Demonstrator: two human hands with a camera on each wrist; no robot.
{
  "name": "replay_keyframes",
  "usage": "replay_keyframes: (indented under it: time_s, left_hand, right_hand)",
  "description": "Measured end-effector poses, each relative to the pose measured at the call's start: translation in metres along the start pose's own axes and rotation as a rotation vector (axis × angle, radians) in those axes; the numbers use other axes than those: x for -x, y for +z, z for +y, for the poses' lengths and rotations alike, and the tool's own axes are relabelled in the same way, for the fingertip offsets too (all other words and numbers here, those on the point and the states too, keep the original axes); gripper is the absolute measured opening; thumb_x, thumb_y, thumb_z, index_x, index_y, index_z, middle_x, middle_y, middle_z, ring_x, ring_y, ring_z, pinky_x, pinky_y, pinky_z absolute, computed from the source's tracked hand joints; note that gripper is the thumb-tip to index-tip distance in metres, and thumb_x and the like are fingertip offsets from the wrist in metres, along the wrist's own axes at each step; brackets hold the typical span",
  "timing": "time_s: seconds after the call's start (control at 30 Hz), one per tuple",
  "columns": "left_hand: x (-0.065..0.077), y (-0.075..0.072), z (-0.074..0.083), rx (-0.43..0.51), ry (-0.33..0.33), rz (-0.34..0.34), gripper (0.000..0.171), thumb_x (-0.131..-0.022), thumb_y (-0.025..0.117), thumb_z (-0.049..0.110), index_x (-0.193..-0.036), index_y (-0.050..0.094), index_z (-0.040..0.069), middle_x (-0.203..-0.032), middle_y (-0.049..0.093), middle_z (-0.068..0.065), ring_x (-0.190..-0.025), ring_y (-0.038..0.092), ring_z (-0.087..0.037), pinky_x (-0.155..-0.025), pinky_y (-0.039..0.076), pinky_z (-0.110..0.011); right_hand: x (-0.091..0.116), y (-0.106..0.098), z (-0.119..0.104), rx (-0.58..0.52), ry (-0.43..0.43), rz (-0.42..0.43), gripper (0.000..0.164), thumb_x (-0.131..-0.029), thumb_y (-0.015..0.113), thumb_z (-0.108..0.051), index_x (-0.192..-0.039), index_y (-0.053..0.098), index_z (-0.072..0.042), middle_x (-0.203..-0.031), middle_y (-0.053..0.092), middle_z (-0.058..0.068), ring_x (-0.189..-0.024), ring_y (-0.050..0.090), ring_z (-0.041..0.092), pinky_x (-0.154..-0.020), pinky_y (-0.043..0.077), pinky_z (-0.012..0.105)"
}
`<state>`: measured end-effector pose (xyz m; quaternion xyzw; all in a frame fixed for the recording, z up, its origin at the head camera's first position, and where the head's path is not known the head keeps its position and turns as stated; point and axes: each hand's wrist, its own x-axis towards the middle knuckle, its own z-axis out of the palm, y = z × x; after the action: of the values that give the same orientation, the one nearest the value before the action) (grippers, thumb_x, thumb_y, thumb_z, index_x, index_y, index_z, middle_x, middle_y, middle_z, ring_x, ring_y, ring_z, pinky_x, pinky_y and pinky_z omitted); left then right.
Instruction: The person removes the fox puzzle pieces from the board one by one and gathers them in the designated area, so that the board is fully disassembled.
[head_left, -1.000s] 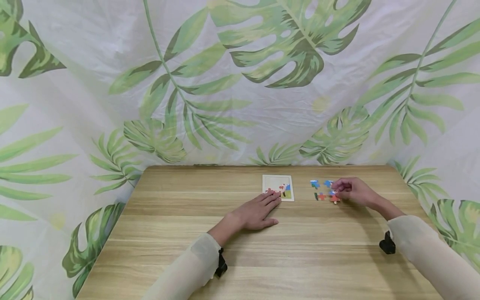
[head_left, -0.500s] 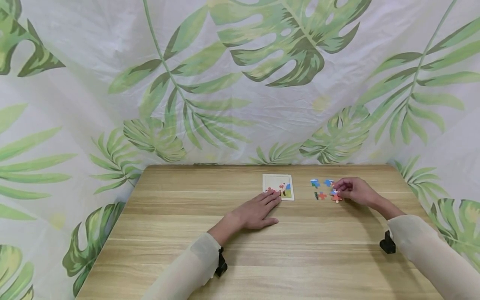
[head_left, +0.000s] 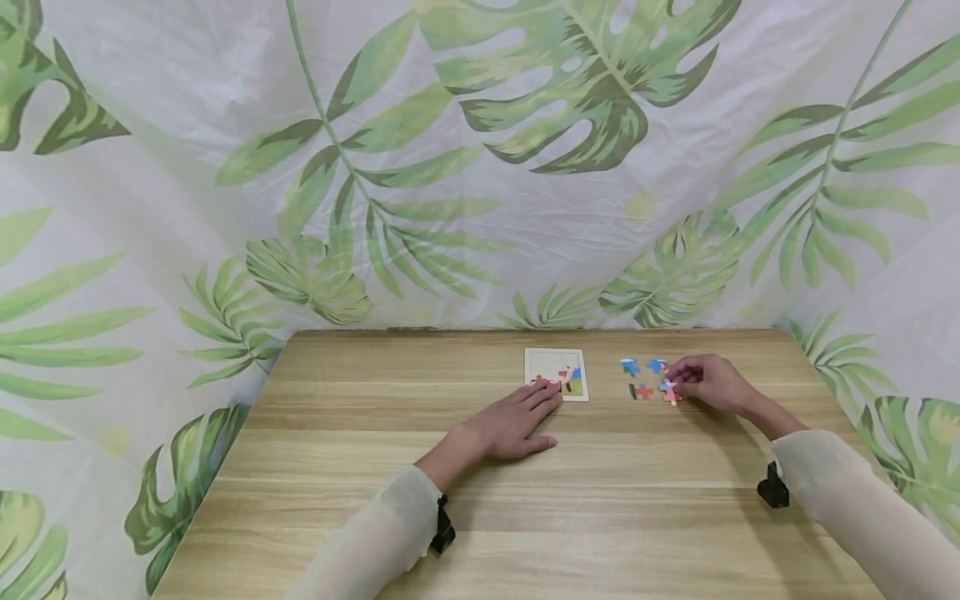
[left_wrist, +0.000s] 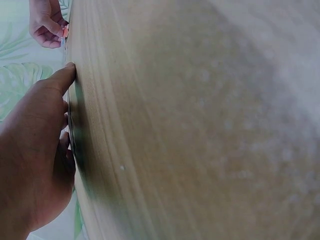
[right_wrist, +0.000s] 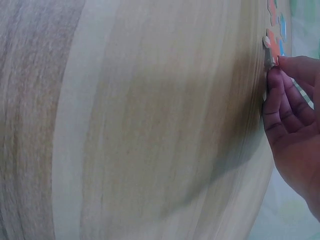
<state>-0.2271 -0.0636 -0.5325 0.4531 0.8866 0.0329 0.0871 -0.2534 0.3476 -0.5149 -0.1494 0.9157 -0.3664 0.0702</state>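
Note:
My left hand point(head_left: 506, 425) lies with fingers straight, its fingertips resting on the lower left part of a white-edged jigsaw board point(head_left: 540, 352). A few fitted pieces point(head_left: 573, 382) show in the board's lower part; the fingers hide some of it. To the right, my right hand point(head_left: 708, 383) pinches a red and blue jigsaw piece point(head_left: 671, 395) between thumb and fingers. In the right wrist view that piece point(right_wrist: 273, 47) is tilted up at one edge from the table. The left wrist view shows my left hand point(left_wrist: 37, 150) side-on, low against the tabletop.
Loose jigsaw pieces lie between board and right hand: a blue-green one point(head_left: 629, 367), a blue one point(head_left: 657, 365) and a red-orange one point(head_left: 642, 392). The wooden table point(head_left: 600, 517) ends at a leaf-printed cloth point(head_left: 450, 208) behind. Each sleeve carries a black wrist camera point(head_left: 442, 533).
The pinched piece has shifted slightly right and its surface now catches the light differently, as if tilted. My right hand moved right a little; my left hand stayed still.

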Motion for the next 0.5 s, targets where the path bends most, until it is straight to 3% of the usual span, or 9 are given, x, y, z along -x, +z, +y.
replay_keyframes:
  time_s: [0.5]
  left_hand:
    - [0.0007,0.0000,0.0003,0.011,-0.001,0.000,0.076,-0.112,0.039,0.055,-0.170,0.021,0.009,-0.178,0.013,-0.008,-0.165,0.008,-0.028,-0.133,0.011,-0.037]
  right_hand:
    - [0.0008,0.0016,-0.0050,0.080,-0.012,0.038,0.010,-0.090,0.082,-0.002,-0.099,0.078,0.001,-0.090,0.076,0.006,-0.079,0.065,0.009,-0.068,0.054,0.020]
